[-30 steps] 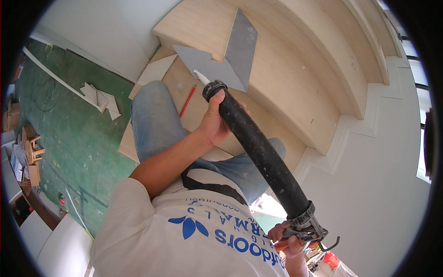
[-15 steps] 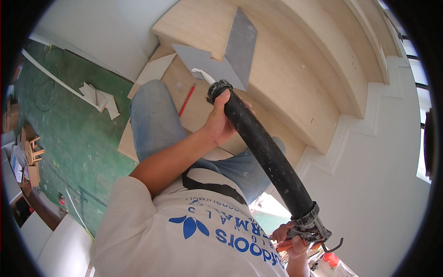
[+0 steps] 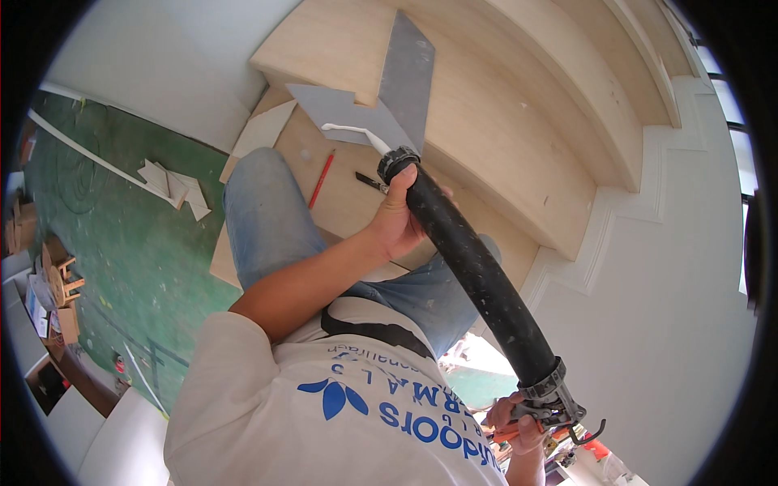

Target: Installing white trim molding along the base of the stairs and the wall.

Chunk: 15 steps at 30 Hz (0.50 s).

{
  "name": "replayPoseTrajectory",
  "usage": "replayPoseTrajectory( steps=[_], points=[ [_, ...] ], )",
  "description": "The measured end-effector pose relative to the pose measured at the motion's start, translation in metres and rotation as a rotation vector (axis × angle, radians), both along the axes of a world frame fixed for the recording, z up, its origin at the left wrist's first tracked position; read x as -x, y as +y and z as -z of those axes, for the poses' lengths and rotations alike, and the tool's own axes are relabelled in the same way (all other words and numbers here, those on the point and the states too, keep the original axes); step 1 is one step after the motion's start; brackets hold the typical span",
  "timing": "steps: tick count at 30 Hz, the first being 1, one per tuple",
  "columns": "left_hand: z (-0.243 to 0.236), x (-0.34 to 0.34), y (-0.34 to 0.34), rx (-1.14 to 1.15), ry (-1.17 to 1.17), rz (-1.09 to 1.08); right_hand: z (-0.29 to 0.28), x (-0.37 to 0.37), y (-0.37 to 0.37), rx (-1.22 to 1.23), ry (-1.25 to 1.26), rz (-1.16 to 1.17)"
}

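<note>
My left hand [image 3: 399, 217] wraps round the front of a black caulking gun [image 3: 478, 283], just behind its collar. At the gun's back end, my right hand [image 3: 519, 429] grips the orange handle; some of its fingers are hidden behind the mechanism. The white nozzle [image 3: 378, 143] points up and left over a notched grey panel [image 3: 324, 105]. From its tip a white strand of sealant [image 3: 344, 128] runs leftward across the panel; I cannot tell how much of it touches. Another grey panel [image 3: 409, 69] adjoins the notched one on the wooden step.
A red pencil [image 3: 322, 178] and a black utility knife [image 3: 371, 181] lie on the lower step beside my knee. Wooden stairs [image 3: 519, 154] rise to the right, along a white wall [image 3: 648, 324]. Offcuts [image 3: 174, 188] and cardboard boxes [image 3: 66, 320] are on the green floor at left.
The white strand at the nozzle has grown longer. The nozzle has shifted slightly right and down. The utility knife, mostly hidden before, now shows. Both hands keep their hold.
</note>
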<state>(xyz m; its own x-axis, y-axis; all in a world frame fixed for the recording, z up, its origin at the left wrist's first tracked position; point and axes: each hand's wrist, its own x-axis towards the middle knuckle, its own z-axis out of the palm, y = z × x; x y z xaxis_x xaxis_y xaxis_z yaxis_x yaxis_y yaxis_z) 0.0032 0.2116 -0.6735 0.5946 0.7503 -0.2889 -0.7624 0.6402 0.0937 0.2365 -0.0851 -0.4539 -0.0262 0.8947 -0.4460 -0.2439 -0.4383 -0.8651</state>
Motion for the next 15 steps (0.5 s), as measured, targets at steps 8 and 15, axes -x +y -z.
replayPoseTrajectory(
  steps=[8,15],
  points=[
    [-0.002,-0.018,0.001,-0.019,0.043,0.047,-0.003,-0.001,-0.009,0.046,0.036,0.143],
    [-0.003,-0.034,0.001,-0.002,0.027,0.080,-0.003,-0.009,-0.018,0.070,0.081,0.190]
  ],
)
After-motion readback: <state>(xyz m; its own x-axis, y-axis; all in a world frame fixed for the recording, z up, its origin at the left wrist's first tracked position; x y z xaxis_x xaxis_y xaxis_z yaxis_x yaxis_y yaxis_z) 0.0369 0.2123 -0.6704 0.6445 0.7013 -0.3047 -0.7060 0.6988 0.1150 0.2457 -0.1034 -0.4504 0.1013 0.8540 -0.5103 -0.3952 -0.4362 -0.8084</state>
